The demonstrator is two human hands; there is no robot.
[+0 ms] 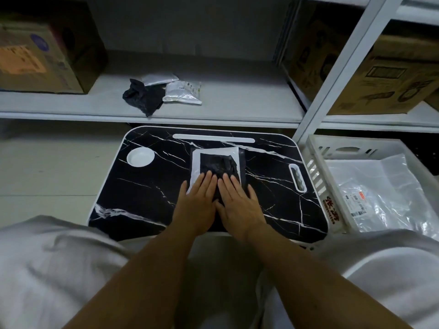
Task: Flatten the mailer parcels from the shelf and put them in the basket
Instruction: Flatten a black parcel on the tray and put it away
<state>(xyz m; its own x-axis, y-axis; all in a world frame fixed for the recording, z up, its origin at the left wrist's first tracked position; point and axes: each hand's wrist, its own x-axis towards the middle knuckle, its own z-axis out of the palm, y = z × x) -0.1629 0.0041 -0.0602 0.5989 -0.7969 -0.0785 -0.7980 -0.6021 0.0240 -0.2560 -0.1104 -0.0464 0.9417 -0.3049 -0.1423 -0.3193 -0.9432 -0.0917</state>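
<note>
A small black marble-patterned counter with white veins and a white rim is seen from above, set in front of a white shelf. Two bare hands are laid flat on it side by side, palms down and fingers spread straight: the left hand and the right hand are pressed on the near end of a black mailer parcel, which is laid on top of a white mailer near the middle of the counter. Nothing is gripped by either hand. A round white cup recess is set into the counter's far left corner, and a slot handle is cut near its right edge. On the shelf behind, a crumpled black mailer is left touching two pale grey mailers. Cardboard boxes are stood on the shelf at both sides. To the right of the counter, a white slatted basket is placed, with clear and white flattened mailers lying inside it.
</note>
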